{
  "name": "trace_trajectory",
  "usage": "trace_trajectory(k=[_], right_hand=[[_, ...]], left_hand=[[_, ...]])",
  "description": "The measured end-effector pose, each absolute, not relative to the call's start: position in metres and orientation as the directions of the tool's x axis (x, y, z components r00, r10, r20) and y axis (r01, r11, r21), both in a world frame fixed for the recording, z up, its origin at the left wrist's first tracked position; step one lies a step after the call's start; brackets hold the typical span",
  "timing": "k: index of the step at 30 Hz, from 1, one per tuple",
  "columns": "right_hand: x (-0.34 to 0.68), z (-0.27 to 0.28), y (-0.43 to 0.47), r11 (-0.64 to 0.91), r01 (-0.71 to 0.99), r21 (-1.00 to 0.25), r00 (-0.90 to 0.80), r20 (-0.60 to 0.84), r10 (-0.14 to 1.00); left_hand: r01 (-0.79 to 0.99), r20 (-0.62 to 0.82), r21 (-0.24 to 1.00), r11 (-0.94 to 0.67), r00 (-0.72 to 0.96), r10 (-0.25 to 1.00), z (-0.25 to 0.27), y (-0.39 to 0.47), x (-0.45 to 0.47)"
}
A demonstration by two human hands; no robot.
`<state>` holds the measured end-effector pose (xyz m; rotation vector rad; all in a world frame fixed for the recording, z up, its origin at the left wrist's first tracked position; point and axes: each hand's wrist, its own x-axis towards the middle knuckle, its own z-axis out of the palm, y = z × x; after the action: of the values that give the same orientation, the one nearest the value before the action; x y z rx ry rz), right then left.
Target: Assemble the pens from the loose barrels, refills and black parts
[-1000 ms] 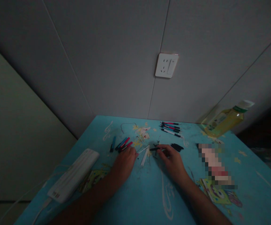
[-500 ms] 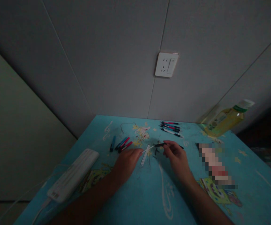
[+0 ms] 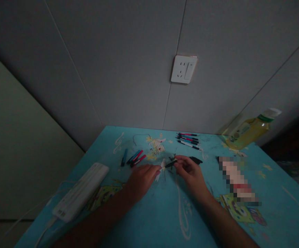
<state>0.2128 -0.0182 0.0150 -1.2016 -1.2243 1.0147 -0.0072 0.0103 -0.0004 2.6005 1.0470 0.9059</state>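
Observation:
My left hand (image 3: pixel 143 179) is closed in a pinch on a thin white pen refill (image 3: pixel 163 168), of which only a short length shows beyond the fingertips. My right hand (image 3: pixel 189 172) pinches a slim black pen part (image 3: pixel 170 164), its tip against or around the refill's end; I cannot tell which. Under the left fingertips lie several loose white refills (image 3: pixel 158 176). Small black pieces (image 3: pixel 174 155) are on the table near the right fingers, partly hidden. Beyond that hand, more black pieces (image 3: pixel 196 160) lie together.
Several blue and red pen barrels (image 3: pixel 137 157) lie left of centre. Several whole pens (image 3: pixel 188 138) rest near the wall. A white power strip (image 3: pixel 81 193) with a cable is at left. A yellow liquid bottle (image 3: pixel 250 131) and a blurred-out item (image 3: pixel 237 181) are at right on the blue table (image 3: pixel 162 220).
My right hand has moved left, bringing the black pen part closer to my left fingers. Less of the white refill shows between the hands. The left hand has shifted slightly right.

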Motion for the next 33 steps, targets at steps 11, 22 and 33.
trace_trajectory(k=[11,22,33], right_hand=[[0.209,0.011,-0.022,0.112,0.024,-0.993,0.005,0.113,0.994],[0.201,0.012,-0.026,0.092,0.05,-0.995,-0.04,0.09,0.995],[0.229,0.024,-0.015,0.157,0.157,-0.975,0.289,0.197,0.937]], left_hand=[[0.487,0.543,0.372,-0.79,0.576,0.611,-0.006,0.006,-0.01],[0.477,0.494,0.371,-0.797,0.625,0.604,-0.004,0.004,-0.01],[0.62,0.351,0.324,-0.714,0.622,0.7,0.003,0.004,-0.009]])
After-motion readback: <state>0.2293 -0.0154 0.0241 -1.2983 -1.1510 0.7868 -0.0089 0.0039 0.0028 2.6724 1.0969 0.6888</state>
